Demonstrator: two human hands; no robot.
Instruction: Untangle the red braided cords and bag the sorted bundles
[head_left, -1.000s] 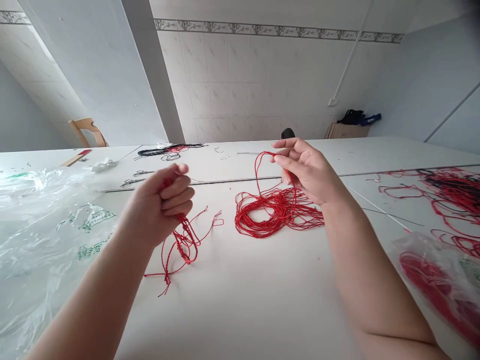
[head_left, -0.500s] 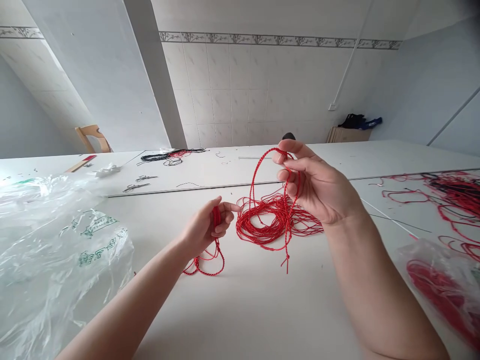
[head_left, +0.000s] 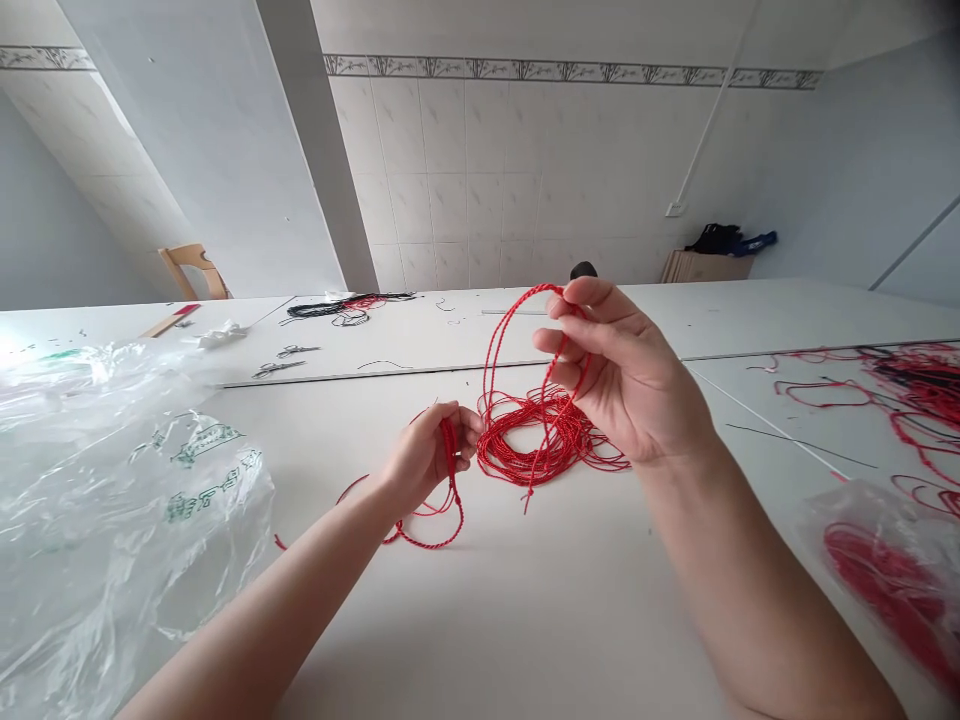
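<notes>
My right hand (head_left: 622, 370) is raised above the table, pinching a red twisted cord (head_left: 501, 345) that rises in a tall loop from a loose tangle of red cord (head_left: 536, 445). My left hand (head_left: 431, 455) is low beside the tangle, its fingers closed on another stretch of the cord. That stretch hangs below the hand in a small loop (head_left: 431, 530) lying on the white table (head_left: 525, 610). Some strands pass behind my right hand's fingers, out of sight.
A crumpled clear plastic bag (head_left: 112, 500) with green print lies to the left. A clear bag of red cord (head_left: 885, 590) and loose red and black cords (head_left: 915, 400) lie to the right. Black cords (head_left: 349, 308) and small metal tools (head_left: 281, 365) lie farther back.
My left hand has moved right and down toward the tangle since a second ago. My right hand has risen slightly, drawing the cord loop taller. The knotted cord section now lies in a small loop.
</notes>
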